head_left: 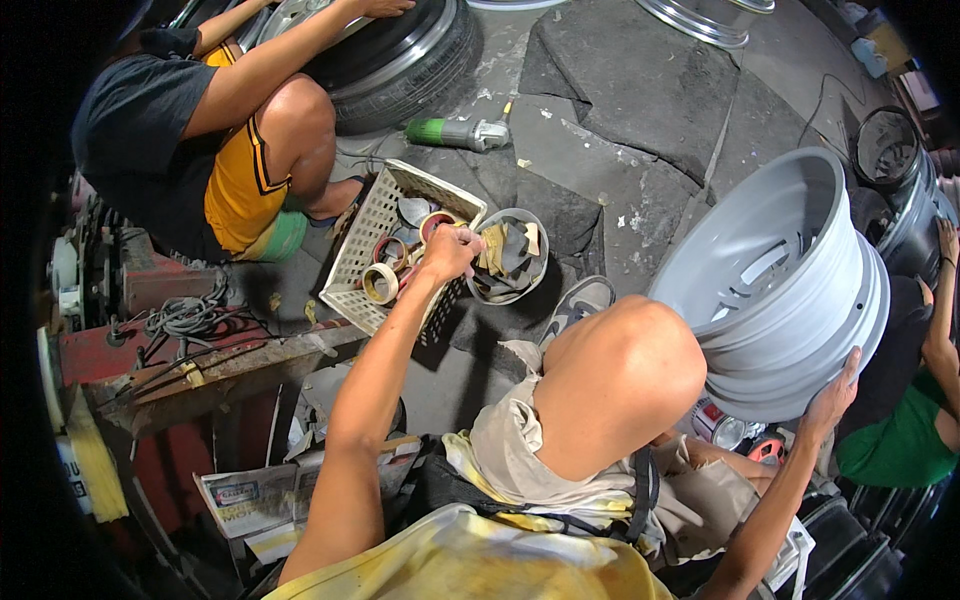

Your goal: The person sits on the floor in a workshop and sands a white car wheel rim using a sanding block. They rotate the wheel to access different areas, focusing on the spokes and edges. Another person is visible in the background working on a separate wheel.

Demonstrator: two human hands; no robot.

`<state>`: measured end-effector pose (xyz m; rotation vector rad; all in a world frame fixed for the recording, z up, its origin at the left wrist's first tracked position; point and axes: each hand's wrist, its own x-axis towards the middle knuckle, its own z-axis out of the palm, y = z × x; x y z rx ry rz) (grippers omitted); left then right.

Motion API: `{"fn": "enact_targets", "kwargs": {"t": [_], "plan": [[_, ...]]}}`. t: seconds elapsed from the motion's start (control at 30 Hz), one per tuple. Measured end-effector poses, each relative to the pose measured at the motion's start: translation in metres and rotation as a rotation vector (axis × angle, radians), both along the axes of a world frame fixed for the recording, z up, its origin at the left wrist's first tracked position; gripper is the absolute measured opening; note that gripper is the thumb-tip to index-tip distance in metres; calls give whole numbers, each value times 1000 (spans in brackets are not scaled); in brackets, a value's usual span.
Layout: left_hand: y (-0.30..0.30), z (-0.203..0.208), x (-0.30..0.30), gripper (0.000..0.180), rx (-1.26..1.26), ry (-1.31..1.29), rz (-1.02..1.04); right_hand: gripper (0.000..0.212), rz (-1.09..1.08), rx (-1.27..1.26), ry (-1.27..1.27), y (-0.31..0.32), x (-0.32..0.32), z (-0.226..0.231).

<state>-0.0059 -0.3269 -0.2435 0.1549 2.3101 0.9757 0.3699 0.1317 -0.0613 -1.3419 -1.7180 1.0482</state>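
Grey floor [640, 235], wheel [800, 310] partly behind knee [635, 350]

At the far left, a crouching co-worker [140, 140] in a dark shirt and yellow shorts has a hand over a black tyre [420, 85]; just right of the tyre, a green-and-grey angle grinder [450, 133] lies on the floor; dark mats [625, 85] overlap at the far middle, part of a shiny rim [712, 28] beyond them; at the left, a coiled grey cable [190, 322] rests on a red metal frame [95, 355]; near left is a newspaper [245, 500]; at the right, another person [898, 450] wears a green top.
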Motion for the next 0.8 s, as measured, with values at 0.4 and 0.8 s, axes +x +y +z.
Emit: {"fn": "enact_targets", "kwargs": {"t": [0.4,0.8], "plan": [[-8,-4,38,14,-122,310,-334,63,-20,39,-41,-2,1,-3],[39,-28,21,32,-300,446,-477,59,60,14,55,-4,1,-2]]}}
